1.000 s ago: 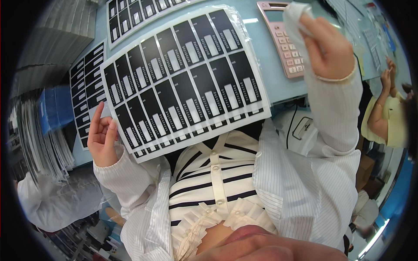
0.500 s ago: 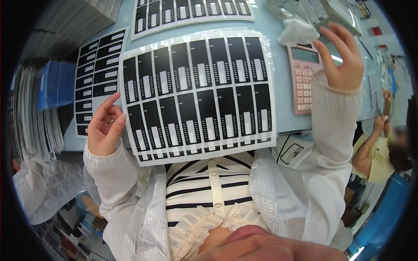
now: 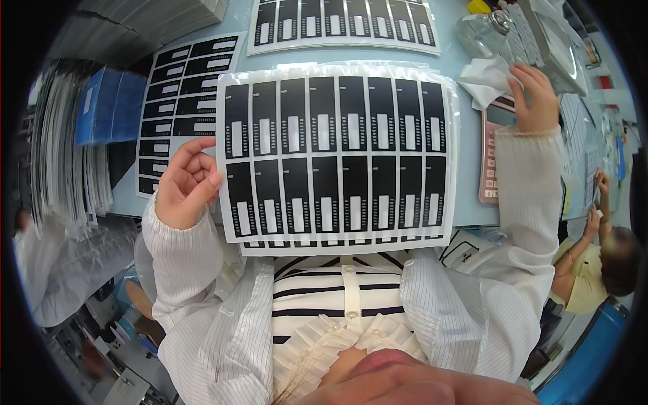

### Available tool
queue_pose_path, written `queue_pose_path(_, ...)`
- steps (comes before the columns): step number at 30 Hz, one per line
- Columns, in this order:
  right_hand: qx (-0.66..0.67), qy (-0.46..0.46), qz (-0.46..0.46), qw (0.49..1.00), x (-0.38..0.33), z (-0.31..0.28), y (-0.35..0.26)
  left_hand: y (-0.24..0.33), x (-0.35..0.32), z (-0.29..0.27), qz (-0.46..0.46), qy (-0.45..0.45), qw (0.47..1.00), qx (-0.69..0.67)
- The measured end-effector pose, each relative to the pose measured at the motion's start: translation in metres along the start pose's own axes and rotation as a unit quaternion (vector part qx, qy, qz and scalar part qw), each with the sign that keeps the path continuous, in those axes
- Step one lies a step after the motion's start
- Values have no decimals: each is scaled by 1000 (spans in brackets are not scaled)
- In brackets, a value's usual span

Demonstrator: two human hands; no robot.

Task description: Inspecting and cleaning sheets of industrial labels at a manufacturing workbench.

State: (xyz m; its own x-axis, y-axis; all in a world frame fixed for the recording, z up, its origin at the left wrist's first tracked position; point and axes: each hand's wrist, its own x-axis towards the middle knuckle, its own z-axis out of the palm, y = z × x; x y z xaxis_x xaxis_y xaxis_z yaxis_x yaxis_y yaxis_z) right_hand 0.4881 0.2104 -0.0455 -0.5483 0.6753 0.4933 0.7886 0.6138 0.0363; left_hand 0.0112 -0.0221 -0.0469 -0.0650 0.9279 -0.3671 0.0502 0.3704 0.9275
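A stack of white sheets with rows of black labels [image 3: 337,156] lies before me at the table's near edge, some lower sheets showing past the bottom. My left hand [image 3: 187,182] is at the stack's left edge, fingers curled, with thumb and fingertips against the sheet edge. At the right, my right hand [image 3: 538,98] has its fingertips closed on the edge of a crumpled white tissue [image 3: 484,81]. Below that hand lies a pink calculator [image 3: 489,158], partly covered by the sleeve and the tissue.
More label sheets lie at the far side [image 3: 344,46] and at the left [image 3: 156,128]. Blue boxes [image 3: 108,104] and stacked papers [image 3: 57,148] stand farther left. A clear glass bottle [image 3: 482,34] stands beyond the tissue. Another person [image 3: 587,263] sits at the right.
My right hand has come down from above the calculator onto the tissue, its spread fingers closing. My left hand stays at the stack's left edge. The whole view has shifted.
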Motion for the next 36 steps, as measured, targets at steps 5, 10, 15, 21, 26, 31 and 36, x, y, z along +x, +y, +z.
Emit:
queue_pose_path(5,371,-181,250,876,-5,-49,-65,21,-3,17,-10,-31,999,29)
queue_pose_path(10,459,-386,435,672,-14,-67,-101,27,12,19,66,-73,974,203)
queue_pose_path(15,494,-432,411,633,-23,-68,-101,46,16,25,49,-113,956,268)
queue_pose_path(21,504,-352,356,704,11,-83,-90,61,47,12,84,-115,970,196)
queue_pose_path(26,442,-281,249,815,76,-45,-64,76,122,-8,134,-48,967,214)
queue_pose_path(31,357,-205,276,868,114,30,-42,69,204,-22,147,64,943,291)
queue_pose_path(36,161,-193,243,937,92,50,-65,53,192,2,167,116,878,433)
